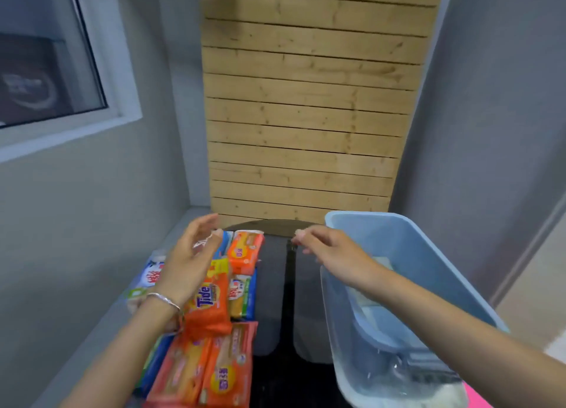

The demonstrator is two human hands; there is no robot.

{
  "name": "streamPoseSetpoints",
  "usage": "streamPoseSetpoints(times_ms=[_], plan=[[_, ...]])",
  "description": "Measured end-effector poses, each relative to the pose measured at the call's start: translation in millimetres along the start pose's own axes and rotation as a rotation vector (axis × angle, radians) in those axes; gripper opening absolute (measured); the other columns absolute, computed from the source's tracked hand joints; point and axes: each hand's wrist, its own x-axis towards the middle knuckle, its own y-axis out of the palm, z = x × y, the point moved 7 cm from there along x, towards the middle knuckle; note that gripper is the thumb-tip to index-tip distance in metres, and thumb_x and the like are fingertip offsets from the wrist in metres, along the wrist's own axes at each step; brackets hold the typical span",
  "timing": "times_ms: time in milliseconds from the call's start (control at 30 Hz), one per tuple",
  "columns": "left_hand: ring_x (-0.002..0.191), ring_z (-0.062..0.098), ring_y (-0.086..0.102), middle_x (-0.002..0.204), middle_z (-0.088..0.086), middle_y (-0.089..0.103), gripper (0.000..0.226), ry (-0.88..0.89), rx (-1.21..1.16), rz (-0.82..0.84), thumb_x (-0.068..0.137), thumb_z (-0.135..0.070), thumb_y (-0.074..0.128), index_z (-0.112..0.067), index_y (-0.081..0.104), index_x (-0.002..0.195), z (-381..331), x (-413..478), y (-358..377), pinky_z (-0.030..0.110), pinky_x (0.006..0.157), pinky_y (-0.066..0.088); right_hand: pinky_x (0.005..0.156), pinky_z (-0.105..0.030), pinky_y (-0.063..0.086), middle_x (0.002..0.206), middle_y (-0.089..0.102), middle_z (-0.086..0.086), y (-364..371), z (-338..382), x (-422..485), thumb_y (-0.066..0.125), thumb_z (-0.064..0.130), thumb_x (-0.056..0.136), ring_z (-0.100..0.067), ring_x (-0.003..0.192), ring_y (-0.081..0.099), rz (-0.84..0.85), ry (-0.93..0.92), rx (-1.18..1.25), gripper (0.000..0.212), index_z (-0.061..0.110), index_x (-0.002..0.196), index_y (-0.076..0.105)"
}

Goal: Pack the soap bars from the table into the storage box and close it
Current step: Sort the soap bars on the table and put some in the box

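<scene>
My open left hand (186, 263) hovers over the wrapped orange soap bars (211, 303); my empty right hand (330, 251) hangs loosely curled beside the translucent blue plastic storage box (428, 254).

- Orange plastic-wrapped Tide soap bar (208, 306), its logo blue and white on a yellow disc.
- Smaller orange-wrapped soap bar (245, 249) with a yellow round label.
- Two orange-red wrapped soap packs (208, 371) bearing yellow circles.
- Green, blue and yellow wrapped soap bar (243, 297).
- White wrapped soap bar (152, 274) with red lettering.
- Translucent pale-blue plastic storage box (407, 254).
- Glossy black counter (275, 380).
- Pale knotted pine plank wall (306, 101), dark lines between boards.
- Silver bracelet (164, 300) on a wrist.
</scene>
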Motion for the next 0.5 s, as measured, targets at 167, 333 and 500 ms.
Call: streamPoseSetpoints(times_ms=[167,333,500], plan=[[0.126,0.019,0.043,0.137,0.007,0.050,0.040,-0.135,0.167,-0.080,0.090,-0.018,0.053,-0.009,0.047,0.128,40.8,-6.3,-60.3,0.024,0.098,0.030,0.061,0.004,0.038,0.089,0.063,0.015,78.0,15.1,6.9,0.046,0.032,0.097,0.005,0.079,0.057,0.185,0.029,0.072,0.031,0.011,0.110,0.065],[0.130,0.029,0.041,0.145,0.015,0.039,0.055,-0.405,0.121,-0.079,0.089,-0.018,0.055,-0.002,0.035,0.138,89.4,-18.2,-82.3,0.026,0.097,0.032,0.093,-0.026,0.050,0.131,0.060,-0.007,133.8,11.0,14.9,0.050,0.037,0.095,-0.019,0.115,0.060,0.226,0.204,0.157,0.046,0.012,0.134,0.049],[0.101,0.032,0.062,0.120,0.020,0.062,0.032,-0.538,-0.012,-0.014,0.090,-0.020,0.055,-0.004,0.053,0.118,113.0,-33.7,-78.2,0.038,0.086,0.050,0.090,-0.030,0.049,0.123,0.067,-0.006,170.0,-11.0,13.7,0.053,0.043,0.092,-0.021,0.111,0.063,0.293,0.464,0.334,0.040,0.016,0.121,0.059]])
